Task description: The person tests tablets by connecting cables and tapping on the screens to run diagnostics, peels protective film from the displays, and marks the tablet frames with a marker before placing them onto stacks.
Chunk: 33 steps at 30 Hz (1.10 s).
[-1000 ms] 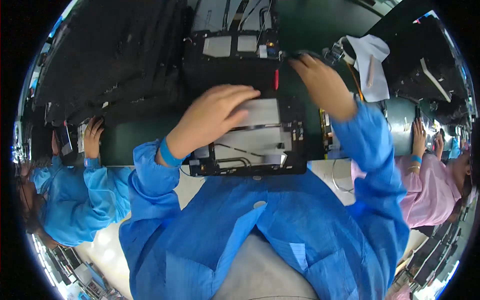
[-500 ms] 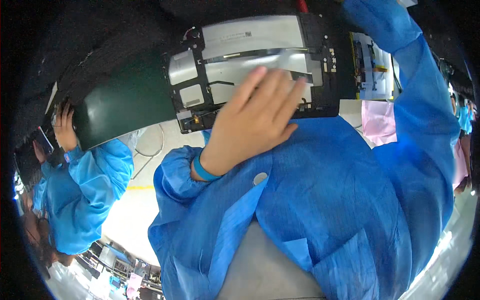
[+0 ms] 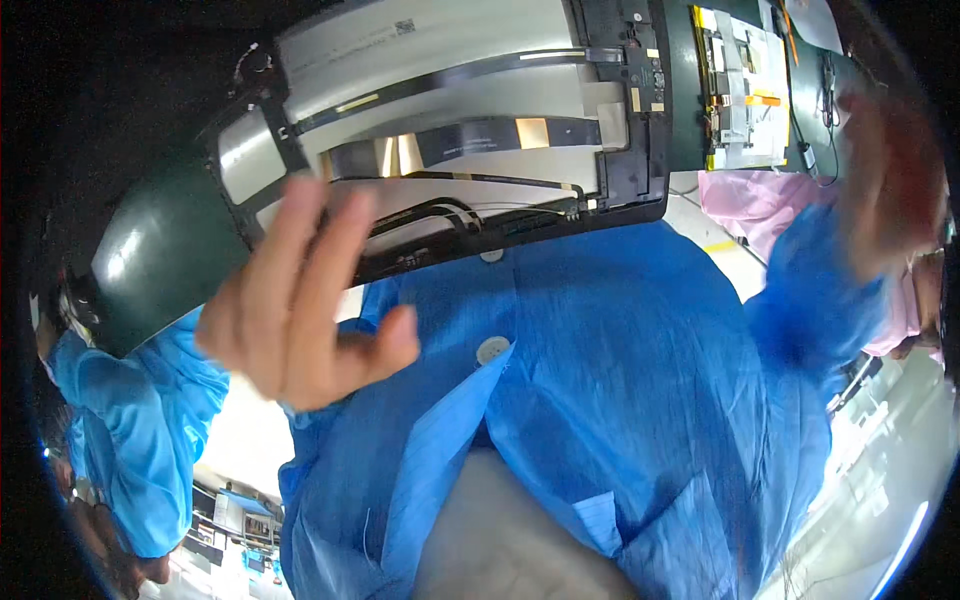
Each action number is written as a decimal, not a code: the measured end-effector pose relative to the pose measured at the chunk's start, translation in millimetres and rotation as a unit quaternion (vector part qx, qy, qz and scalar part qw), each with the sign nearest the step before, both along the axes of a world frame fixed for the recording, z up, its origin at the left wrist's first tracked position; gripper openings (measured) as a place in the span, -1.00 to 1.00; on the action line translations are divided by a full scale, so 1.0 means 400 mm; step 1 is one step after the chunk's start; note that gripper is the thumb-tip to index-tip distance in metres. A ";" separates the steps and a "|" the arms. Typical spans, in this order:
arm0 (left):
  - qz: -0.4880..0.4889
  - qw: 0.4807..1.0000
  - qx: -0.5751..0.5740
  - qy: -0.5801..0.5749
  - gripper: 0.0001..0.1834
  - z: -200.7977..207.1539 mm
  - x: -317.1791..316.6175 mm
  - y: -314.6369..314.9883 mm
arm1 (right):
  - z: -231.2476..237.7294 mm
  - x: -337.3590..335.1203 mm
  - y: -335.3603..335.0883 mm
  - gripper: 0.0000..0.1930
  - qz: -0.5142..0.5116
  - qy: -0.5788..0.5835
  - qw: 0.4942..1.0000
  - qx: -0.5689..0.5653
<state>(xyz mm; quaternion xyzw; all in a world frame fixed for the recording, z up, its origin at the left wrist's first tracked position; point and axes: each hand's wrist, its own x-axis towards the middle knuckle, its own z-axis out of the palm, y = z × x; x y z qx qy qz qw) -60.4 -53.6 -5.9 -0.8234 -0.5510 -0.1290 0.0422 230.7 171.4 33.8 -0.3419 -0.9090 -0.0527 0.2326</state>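
Note:
An opened tablet, its black frame holding large silver battery cells, lies in front of me at the table's near edge. Across the cells runs a dark flat ribbon cable with gold-coloured patches. My left hand hovers by the tablet's near left edge, two fingers stretched out and the thumb apart, with nothing in it. Whether its fingertips touch the tablet I cannot tell. Far to the right, my right hand is raised and smeared by motion, away from the tablet. Its fingers cannot be made out.
Right of the tablet, a second set of parts with a white and silver body and orange tape lies on the dark green mat. A thin black cable lies beyond it. At the left sits a person in a light-blue sleeve.
My left hand has moved left off the middle of the tablet, uncovering the gold-patched ribbon cable. My right hand has come down into view at the right. The tablet appears larger and farther left.

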 end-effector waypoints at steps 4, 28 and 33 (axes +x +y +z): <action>0.141 0.986 0.047 -0.073 -0.33 -0.030 0.001 -0.054 | -0.103 -0.001 -0.225 -0.77 0.110 0.248 0.887 -0.375; 0.337 0.906 0.057 -0.250 0.00 -0.139 0.048 -0.120 | -0.184 -0.091 -0.288 -0.82 -0.013 0.236 0.918 -0.319; 0.356 0.849 0.107 -0.376 -0.10 -0.140 0.050 -0.092 | -0.190 -0.045 -0.272 -0.83 -0.028 0.428 0.838 -0.338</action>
